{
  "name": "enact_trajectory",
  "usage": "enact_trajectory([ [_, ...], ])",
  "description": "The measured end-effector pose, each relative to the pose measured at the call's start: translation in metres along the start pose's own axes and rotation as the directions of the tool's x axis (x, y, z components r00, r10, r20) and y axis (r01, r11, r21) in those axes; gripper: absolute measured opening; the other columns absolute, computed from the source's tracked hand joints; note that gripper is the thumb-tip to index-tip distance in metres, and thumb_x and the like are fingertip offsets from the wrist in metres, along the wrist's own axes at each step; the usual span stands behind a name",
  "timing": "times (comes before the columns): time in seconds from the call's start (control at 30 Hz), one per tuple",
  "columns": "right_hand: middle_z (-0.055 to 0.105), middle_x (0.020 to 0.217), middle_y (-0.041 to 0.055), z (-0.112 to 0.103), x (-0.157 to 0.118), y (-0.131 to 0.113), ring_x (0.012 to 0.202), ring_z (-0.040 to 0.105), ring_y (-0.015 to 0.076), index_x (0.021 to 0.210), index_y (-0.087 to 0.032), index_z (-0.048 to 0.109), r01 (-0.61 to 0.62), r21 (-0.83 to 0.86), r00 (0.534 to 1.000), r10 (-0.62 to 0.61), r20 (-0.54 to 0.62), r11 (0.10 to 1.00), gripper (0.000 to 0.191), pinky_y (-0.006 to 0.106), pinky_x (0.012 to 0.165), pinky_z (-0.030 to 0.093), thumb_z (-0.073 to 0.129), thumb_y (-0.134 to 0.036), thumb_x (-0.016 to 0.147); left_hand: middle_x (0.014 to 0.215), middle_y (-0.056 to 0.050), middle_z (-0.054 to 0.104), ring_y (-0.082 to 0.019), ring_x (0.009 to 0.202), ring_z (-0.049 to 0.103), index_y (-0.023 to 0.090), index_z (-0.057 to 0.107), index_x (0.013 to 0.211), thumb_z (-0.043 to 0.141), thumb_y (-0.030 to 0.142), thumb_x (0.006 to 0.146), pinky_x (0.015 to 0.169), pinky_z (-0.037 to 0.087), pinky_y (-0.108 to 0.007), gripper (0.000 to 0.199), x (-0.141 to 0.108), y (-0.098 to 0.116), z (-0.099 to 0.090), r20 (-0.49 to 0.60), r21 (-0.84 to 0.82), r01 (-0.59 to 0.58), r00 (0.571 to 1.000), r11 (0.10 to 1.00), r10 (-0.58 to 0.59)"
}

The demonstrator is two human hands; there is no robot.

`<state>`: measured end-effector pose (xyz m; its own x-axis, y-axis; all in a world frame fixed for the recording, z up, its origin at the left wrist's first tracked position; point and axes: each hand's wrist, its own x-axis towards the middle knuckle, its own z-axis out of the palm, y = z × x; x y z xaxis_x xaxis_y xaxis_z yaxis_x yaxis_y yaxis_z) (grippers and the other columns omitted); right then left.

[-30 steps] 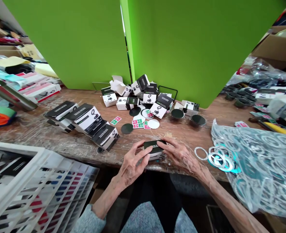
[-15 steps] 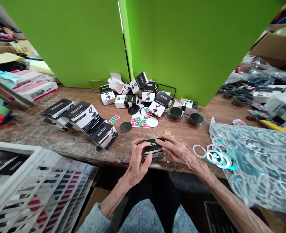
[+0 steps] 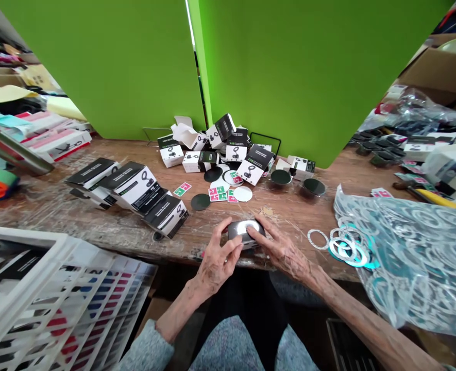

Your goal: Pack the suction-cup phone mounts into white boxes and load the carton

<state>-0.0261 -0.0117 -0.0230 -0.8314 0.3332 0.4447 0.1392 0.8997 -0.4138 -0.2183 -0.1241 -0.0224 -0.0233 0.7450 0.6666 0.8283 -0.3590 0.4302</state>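
My left hand (image 3: 220, 252) and my right hand (image 3: 280, 250) both grip a small black-and-white product box (image 3: 243, 231) from either side, just above the front of the worn wooden workbench (image 3: 96, 219). Its top surface shines with a white glare, which hides any printing there. Left fingers curl over the box's left end, and right fingers press on its right end and top. Its underside is hidden by my hands. Nearest to my left hand, a row of similar boxes (image 3: 135, 188) lies overlapping on the bench.
A heap of boxes (image 3: 222, 149) with black discs (image 3: 200, 201) and white discs (image 3: 243, 194) lies ahead. Metal rings (image 3: 318, 239) and a patterned plastic bag (image 3: 413, 257) are right. A white crate (image 3: 57, 304) sits front left. Green panels (image 3: 96, 67) stand behind.
The box has turned in my hands, so its top now catches a bright glare. My left fingers have shifted over its left end. The view has moved slightly.
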Motion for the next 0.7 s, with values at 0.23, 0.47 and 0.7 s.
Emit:
enact_trajectory([
  [0.23, 0.04, 0.148, 0.0069, -0.02, 0.015, -0.005, 0.135, 0.042, 0.0248, 0.149, -0.034, 0.025, -0.255, 0.063, 0.966, 0.257, -0.022, 0.965, 0.054, 0.048, 0.106, 0.045, 0.041, -0.031, 0.098, 0.123, -0.01, 0.047, -0.021, 0.114, 0.053, 0.022, 0.057, 0.106, 0.057, 0.017, 0.088, 0.096, 0.051, -0.039, 0.018, 0.026, 0.015, -0.048, -0.14, 0.046, 0.125, 0.983, 0.991, -0.118],
  [0.47, 0.061, 0.111, 0.0088, -0.024, 0.065, 0.062, 0.1, 0.062, 0.0254, 0.128, -0.027, 0.052, -0.308, 0.001, 0.92, 0.298, -0.253, 0.951, 0.035, 0.048, 0.089, 0.053, 0.043, -0.03, 0.093, 0.113, -0.012, 0.055, -0.027, 0.111, 0.052, 0.019, 0.062, 0.103, 0.064, 0.028, 0.084, 0.097, 0.044, -0.046, 0.02, 0.052, -0.063, -0.145, -0.447, 0.524, 0.288, 0.894, 0.802, -0.029],
  [0.7, 0.036, 0.141, 0.0267, -0.025, 0.146, 0.114, 0.13, 0.035, 0.0397, 0.139, -0.006, 0.036, -0.487, -0.198, 0.82, 0.368, -0.438, 0.85, 0.057, 0.06, 0.101, 0.033, 0.046, -0.028, 0.087, 0.133, -0.019, 0.044, -0.038, 0.123, 0.042, 0.015, 0.067, 0.103, 0.074, 0.031, 0.076, 0.102, 0.034, -0.058, 0.031, 0.04, -0.054, -0.142, -0.5, 0.664, 0.357, 0.865, 0.657, 0.036],
])
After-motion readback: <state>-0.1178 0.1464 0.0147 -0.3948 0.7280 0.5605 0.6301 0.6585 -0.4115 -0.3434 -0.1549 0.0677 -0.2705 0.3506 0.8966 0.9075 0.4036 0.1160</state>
